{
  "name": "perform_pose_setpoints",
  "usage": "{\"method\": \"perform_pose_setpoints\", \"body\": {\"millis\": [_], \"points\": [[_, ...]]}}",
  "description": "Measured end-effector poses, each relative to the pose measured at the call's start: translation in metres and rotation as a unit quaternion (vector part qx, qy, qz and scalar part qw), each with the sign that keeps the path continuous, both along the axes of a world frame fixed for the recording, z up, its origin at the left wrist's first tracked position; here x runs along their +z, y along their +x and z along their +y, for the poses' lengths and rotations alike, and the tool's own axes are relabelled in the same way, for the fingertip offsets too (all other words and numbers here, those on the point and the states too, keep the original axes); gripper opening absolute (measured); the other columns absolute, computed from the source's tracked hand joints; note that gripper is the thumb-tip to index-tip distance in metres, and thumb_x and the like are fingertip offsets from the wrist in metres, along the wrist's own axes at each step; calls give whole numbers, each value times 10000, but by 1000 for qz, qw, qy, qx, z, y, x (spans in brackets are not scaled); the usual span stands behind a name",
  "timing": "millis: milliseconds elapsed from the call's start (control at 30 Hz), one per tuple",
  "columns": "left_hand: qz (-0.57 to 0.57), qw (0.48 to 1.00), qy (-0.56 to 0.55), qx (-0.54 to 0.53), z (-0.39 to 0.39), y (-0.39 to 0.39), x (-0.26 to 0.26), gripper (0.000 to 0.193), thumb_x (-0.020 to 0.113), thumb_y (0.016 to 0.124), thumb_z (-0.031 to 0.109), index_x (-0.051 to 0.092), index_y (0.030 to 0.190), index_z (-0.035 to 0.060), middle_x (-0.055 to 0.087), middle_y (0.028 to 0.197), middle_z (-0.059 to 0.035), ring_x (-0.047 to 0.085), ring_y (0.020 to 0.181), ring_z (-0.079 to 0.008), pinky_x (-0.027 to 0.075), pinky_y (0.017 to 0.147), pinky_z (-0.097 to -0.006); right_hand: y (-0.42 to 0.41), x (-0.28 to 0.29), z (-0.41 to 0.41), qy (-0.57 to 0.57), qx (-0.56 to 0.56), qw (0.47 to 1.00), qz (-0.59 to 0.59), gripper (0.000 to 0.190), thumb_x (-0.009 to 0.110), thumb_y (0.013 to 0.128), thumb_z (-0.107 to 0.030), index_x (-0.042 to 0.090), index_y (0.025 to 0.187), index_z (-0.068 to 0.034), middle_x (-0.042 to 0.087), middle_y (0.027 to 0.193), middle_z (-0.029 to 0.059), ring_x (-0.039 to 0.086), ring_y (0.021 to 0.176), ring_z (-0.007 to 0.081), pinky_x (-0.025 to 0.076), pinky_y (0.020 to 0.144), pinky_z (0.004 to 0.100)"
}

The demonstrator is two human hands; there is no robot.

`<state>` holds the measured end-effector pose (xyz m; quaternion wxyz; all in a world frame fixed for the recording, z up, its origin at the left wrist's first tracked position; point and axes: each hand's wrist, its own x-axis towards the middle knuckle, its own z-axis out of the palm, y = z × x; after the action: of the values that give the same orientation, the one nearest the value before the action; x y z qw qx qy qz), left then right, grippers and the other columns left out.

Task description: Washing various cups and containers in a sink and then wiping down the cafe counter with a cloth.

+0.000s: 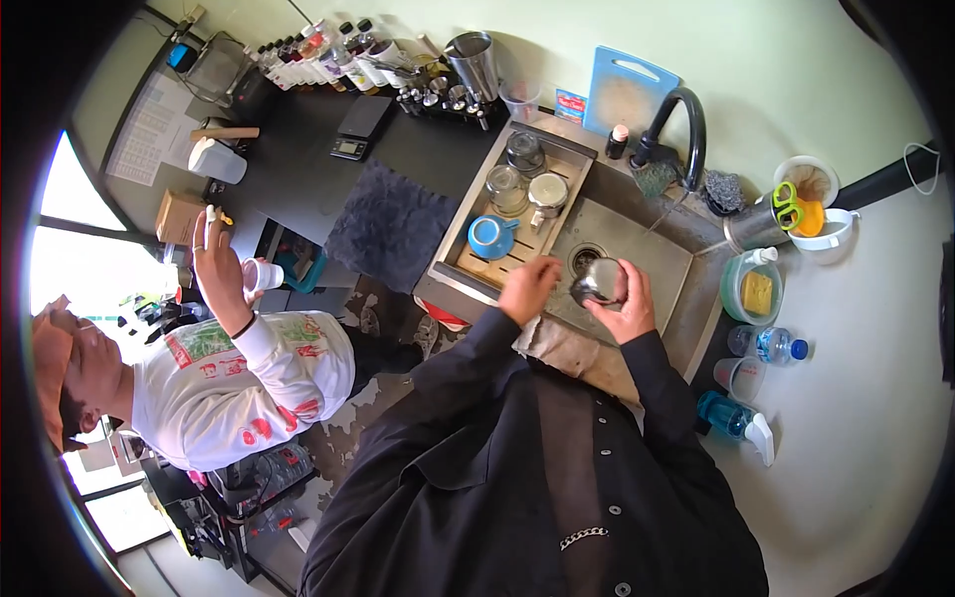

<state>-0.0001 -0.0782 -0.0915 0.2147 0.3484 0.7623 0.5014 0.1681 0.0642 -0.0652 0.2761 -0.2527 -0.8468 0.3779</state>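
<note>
My right hand (630, 304) grips a shiny rounded metal cup (599, 282) over the sink basin (649, 254), close to the drain (587, 258). Just left of the cup is my left hand (528, 288), blurred, its fingers bent, with nothing visible in it. Water seems to run thinly from the black gooseneck faucet (697, 142). Beside my left hand, a slatted wooden drying tray (477, 270) carries an upturned blue cup (492, 236), a metal pitcher (548, 192) and two glass vessels, one being a clear jar (507, 189).
A brown cloth (567, 349) hangs over the sink's front edge. Right of the basin stand a sponge tub (752, 291), a water bottle (780, 345) and a blue spray bottle (735, 418). Leftward are a dark towel (390, 224), a scale (361, 127) and another person (246, 366) holding a white cup.
</note>
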Motion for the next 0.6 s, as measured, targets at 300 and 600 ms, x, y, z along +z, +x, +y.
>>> {"method": "perform_pose_setpoints", "body": {"millis": [300,600], "points": [[352,930,-105,14,-68,-98,7,390,724,849,174,642,1223,98,586,1220,-133,597,1042,-332,502,908,-423,-119,3,-33,26,183,982,43,886,886,629,-129,421,1382,-69,530,1292,171,550,1167,370,473,969,433],[293,954,-61,0,-73,-115,-12,338,718,868,173,669,1187,73,588,1264,-161,622,1080,-355,520,911,-411,-119,-29,-65,117,173,970,-124,896,870,665,-357,427,1408,-122,514,1328,119,539,1207,338,428,946,503]]}}
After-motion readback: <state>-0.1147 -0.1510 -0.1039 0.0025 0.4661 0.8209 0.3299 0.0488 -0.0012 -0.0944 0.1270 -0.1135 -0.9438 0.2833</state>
